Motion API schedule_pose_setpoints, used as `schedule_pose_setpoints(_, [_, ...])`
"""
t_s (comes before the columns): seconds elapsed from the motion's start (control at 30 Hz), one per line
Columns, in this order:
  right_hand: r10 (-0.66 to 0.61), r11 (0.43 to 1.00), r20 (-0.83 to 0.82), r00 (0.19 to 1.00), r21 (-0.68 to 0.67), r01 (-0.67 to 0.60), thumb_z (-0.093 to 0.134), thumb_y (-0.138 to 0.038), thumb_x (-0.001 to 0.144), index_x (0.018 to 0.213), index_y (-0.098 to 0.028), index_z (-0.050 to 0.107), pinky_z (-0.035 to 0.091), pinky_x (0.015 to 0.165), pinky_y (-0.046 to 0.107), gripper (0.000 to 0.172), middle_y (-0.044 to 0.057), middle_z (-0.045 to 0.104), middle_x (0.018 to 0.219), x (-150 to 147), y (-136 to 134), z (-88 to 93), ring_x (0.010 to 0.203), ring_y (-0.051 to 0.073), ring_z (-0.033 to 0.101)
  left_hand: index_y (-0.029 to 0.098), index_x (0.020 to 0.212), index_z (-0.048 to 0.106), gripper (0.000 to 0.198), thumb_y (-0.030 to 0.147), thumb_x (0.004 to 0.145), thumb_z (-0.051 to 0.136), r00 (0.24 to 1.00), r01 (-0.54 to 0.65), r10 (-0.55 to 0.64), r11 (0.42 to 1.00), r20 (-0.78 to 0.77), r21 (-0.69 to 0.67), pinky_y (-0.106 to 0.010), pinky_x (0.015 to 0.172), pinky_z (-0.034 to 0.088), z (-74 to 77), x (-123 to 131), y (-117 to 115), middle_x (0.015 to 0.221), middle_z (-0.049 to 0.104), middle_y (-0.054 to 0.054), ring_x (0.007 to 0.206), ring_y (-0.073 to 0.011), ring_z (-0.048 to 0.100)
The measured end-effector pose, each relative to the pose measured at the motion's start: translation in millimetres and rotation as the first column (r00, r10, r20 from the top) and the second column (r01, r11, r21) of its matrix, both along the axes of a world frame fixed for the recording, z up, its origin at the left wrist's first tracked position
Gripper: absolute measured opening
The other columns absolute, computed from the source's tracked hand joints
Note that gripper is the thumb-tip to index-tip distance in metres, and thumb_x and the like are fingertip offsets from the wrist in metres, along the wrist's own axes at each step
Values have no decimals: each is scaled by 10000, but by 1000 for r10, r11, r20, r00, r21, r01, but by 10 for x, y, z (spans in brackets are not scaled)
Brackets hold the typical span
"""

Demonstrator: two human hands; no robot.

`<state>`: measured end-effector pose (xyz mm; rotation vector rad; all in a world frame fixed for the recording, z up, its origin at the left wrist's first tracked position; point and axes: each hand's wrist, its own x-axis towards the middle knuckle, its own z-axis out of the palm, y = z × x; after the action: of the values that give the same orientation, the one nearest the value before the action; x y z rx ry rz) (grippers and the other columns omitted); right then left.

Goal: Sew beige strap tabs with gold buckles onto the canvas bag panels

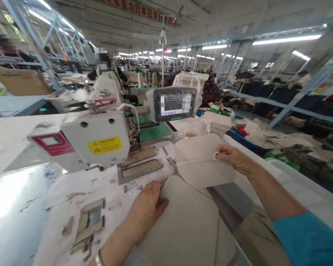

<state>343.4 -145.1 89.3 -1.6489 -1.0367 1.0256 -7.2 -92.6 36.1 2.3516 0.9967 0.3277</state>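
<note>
Right hand [234, 158] pinches the zipper [197, 160] — left hand [147, 205] presses the fabric panel [183, 225].

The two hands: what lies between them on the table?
In the head view, a beige fabric piece with a zipper strip lies between the left hand and the right hand.

The large beige panel [188, 229] is cut off by the lower edge, and whether its rim is gripped by the left hand [148, 205] cannot be told. The needle of the sewing machine [97, 138] is hidden behind the housing — the writing on the control screen [174, 104] is too small to be read. The fingertips of the right hand [235, 159] are partly covered by the small beige piece [202, 162].
</note>
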Motion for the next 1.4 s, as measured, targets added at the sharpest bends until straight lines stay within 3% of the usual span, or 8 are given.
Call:
schedule_pose_setpoints(0.33, [33, 999, 95, 995, -4, -32, 737, -379, 626, 932, -208, 505, 373, 463, 204, 420, -38, 584, 640, -46, -53, 228, 496, 113, 528, 163, 1025, 542, 234, 119, 799, 581, 1000, -2, 2, 1000, -5, 22, -391, 874, 494, -32, 3, -11, 1026, 645, -97, 975, -252, 620])
schedule_pose_setpoints(0.53, [205, 976, 175, 963, 40, -215, 711, -277, 705, 1455, -279, 335, 513, 591, 248, 839, 5, 697, 897, -85, 88, 815, 657, 168, 661, 155, 1243, 537, 554, 210, 709, 675, 953, -80, 44, 991, 301, 107, -493, 1010, 426, -101, -43, 76, 1227, 593, -145, 1152, -314, 547])
schedule_pose_setpoints(0.63, [285, 942, 250, 925, 107, -319, 723, -237, 710, 1533, -271, 242, 542, 699, 265, 954, 30, 694, 1059, -214, 213, 1105, 765, 174, 674, 146, 1221, 566, 514, 439, 804, 636, 885, -70, 115, 991, 451, -115, -431, 846, 504, 52, -1, 73, 1173, 630, -155, 976, -278, 619])
schedule_pose_setpoints(0.77, [427, 861, 284, 859, 163, -482, 777, -218, 670, 1527, -245, 292, 524, 889, 313, 985, 53, 640, 1255, -533, 426, 1326, 1013, 230, 651, 123, 1016, 633, 566, 637, 782, 614, 709, 190, 269, 817, 652, -544, -260, 564, 456, 245, 178, -16, 836, 704, -104, 656, -168, 612])
schedule_pose_setpoints(0.9, [481, 856, 129, 867, 143, -496, 779, -216, 698, 1488, -233, 361, 544, 851, 319, 893, 60, 698, 1148, -766, 601, 1411, 957, 223, 675, 128, 726, 623, 527, 644, 684, 721, 574, 272, 475, 658, 667, -702, -214, 436, 372, 242, 365, -119, 499, 622, -45, 420, -112, 514])
schedule_pose_setpoints(1.03, [456, 878, -222, 862, 272, -394, 688, -297, 800, 1385, -191, 482, 565, 750, 300, 629, 76, 734, 997, -741, 651, 1292, 821, 191, 701, 134, 712, 653, 512, 614, 604, 796, 420, 254, 624, 616, 659, -746, -227, 454, 426, 165, 490, -199, 488, 639, -46, 416, -131, 551])
schedule_pose_setpoints(1.17, [457, 860, -507, 731, 462, -218, 575, -485, 842, 1251, -149, 587, 554, 836, 366, 530, 104, 733, 1023, -782, 601, 826, 942, 248, 695, 145, 683, 678, 435, 542, 602, 837, 338, 330, 677, 565, 653, -756, -236, 521, 485, 164, 586, -252, 588, 687, -49, 504, -142, 614])
schedule_pose_setpoints(1.4, [222, 930, -723, 655, 358, 80, 549, -478, 848, 1196, -200, 623, 568, 810, 414, 452, 94, 752, 873, -1230, 597, 87, 858, 271, 714, 105, 773, 707, 380, 456, 686, 822, 327, 342, 747, 478, 579, -809, -266, 624, 525, 2, 706, -236, 736, 723, -93, 638, -178, 671])
